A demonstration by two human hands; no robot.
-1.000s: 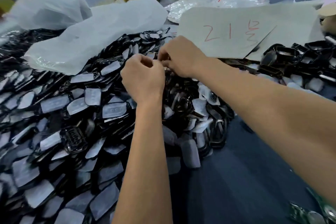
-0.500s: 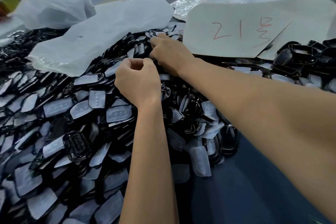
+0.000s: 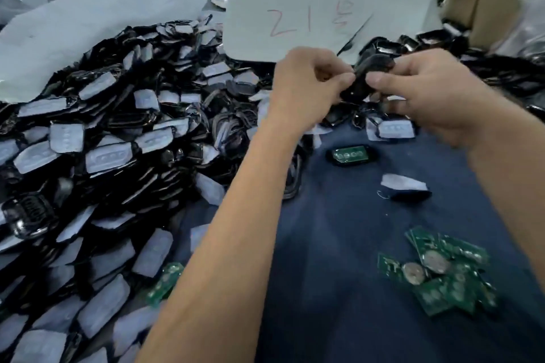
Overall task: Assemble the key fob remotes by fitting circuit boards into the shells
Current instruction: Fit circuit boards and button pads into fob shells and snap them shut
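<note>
Both hands — left hand [image 3: 306, 82] and right hand [image 3: 427, 91] — pinch one black shell [image 3: 365, 79] between them above the heap's [image 3: 103, 156] right edge. Bare blue worktop [image 3: 339, 244] lies beneath, circuit boards [image 3: 442, 271] clustered nearer the person, right.

Black shells [image 3: 97, 138], green circuit boards [image 3: 442, 271], dark blue cloth [image 3: 339, 244].

shell pile [image 3: 112, 138] left, circuit boards [image 3: 442, 271] right, paper sign [image 3: 324, 12] behind
</note>
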